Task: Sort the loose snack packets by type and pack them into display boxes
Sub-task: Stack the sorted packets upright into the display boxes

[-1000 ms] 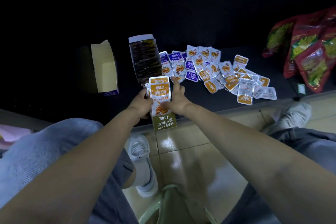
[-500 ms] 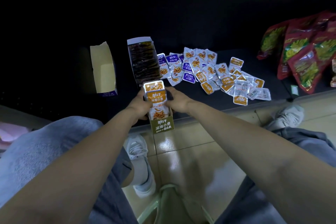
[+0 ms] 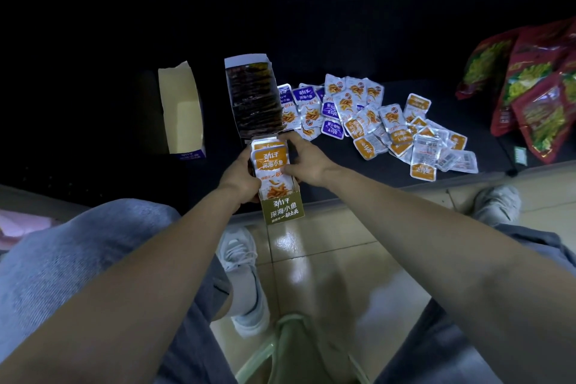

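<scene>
The shiny tiled floor (image 3: 327, 259) spread wide between the person's knees. Above it ran the dark ledge (image 3: 389, 187). The green box (image 3: 282, 210) sat at its front edge and stuck out over the floor. Big red bags (image 3: 536, 97) leaned far right. A pile of loose packets (image 3: 374, 121) covered the ledge right beside the hands. A full box of dark packets (image 3: 252, 97) stood just behind them, and an open yellow box (image 3: 180, 112) sat further left across a gap. The left hand (image 3: 240, 174) gripped the green box's side. The right hand (image 3: 307, 162) pinched the orange packets (image 3: 269, 162) standing inside it.
</scene>
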Tool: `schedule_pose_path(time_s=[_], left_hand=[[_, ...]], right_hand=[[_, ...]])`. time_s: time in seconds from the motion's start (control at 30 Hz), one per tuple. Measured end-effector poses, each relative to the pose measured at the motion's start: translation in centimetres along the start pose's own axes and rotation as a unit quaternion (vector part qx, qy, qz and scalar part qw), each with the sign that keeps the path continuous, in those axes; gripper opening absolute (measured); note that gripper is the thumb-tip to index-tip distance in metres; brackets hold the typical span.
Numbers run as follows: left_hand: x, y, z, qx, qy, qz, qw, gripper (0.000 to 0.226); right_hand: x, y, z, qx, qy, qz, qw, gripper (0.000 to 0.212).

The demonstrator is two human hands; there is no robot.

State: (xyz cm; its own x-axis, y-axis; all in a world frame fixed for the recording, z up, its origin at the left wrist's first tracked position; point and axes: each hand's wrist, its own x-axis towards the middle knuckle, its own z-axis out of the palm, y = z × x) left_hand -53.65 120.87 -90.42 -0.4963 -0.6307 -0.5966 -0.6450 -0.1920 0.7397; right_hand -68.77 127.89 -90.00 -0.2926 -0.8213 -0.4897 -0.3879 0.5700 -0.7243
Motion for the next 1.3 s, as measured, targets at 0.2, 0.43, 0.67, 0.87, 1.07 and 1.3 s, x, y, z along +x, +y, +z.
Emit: schedule_pose_path(time_s=[0.2,0.43,0.67,0.87,1.07,1.3], left_hand=[[0.0,0.1,0.3,0.003,0.012,0.004,1.0,0.07],[0.2,0.1,-0.5,0.059,0.043,-0.039,0.997,0.071],[-1.5,1.3,-0.4,0.167,0.115,-0.033,0.979,0.059],[-2.1,6.1,1.8,0.196,0.232,0.201,0.931,0.03],[0.9,10.7,9.8,0.195,0.129,0.249,0.94,0.022],[7.3,9.6,17.3,0.289,-0.028,0.186,0.939,0.021]], right_hand=[[-0.3,0.9,0.5,-0.02,-0.024,-0.027,0.999,0.064],[0.0,0.4,0.2,0.006,-0.019,0.022,1.0,0.081],[-1.0,1.5,-0.4,0.041,-0.029,0.07,0.996,0.087],[-2.8,2.7,-3.8,0.109,-0.013,0.069,0.992,0.048],[-4.0,8.5,-8.8,0.117,0.013,0.1,0.988,0.027],[-2.4,17.2,-14.0,0.098,0.097,0.155,0.978,0.024]])
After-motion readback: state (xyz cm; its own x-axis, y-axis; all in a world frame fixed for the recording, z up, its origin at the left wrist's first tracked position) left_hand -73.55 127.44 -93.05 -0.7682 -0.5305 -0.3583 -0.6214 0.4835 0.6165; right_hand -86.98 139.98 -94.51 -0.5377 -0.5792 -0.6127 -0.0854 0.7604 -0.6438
